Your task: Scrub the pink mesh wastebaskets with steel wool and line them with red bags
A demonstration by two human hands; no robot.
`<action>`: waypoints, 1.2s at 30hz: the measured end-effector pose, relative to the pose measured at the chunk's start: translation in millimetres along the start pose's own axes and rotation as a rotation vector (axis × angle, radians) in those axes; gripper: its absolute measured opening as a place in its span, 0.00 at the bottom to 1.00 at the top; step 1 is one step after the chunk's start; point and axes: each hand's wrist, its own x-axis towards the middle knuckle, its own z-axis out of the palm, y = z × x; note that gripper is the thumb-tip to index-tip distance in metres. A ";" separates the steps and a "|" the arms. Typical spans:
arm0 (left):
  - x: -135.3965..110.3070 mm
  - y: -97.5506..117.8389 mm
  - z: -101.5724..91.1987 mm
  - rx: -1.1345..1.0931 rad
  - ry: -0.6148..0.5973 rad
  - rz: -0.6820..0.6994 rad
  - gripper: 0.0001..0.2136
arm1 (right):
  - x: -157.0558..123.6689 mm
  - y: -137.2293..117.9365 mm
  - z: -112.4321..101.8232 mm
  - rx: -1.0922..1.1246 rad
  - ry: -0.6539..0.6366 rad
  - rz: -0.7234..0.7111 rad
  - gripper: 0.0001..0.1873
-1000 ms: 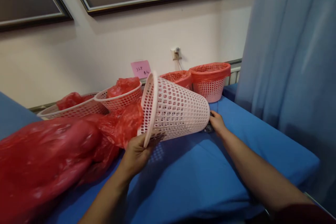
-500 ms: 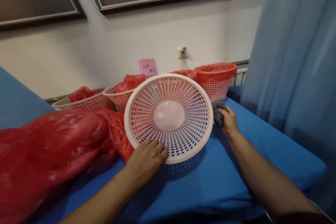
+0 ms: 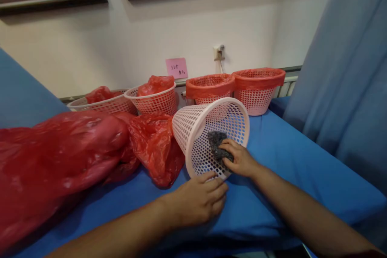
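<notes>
From here the pale-pink perforated plastic basket (image 3: pixel 189 124) lies tipped, inward from the front edge of the blue cloth-covered bed (image 3: pixel 287 149), long axis slanting back-left, the right hand (image 3: pixel 242 159) inside its mouth clutching crumpled dark-grey cloth (image 3: pixel 215 139), the left hand (image 3: pixel 201 198) curled by the near rim, grip unclear

Pink note (image 3: pixel 177 68) against the wall (image 3: pixel 145 44), between 11 and 12 o'clock from the view's centre: handwritten upper line (image 3: pixel 174 67), beginning "32", next sign unclear; lower line (image 3: pixel 182 72), toward 4 o'clock, too small to read.
</notes>
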 end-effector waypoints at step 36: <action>-48.6 -11.5 87.6 -0.715 0.584 -1.030 0.08 | -23.4 -36.3 21.3 0.179 -0.275 0.097 0.32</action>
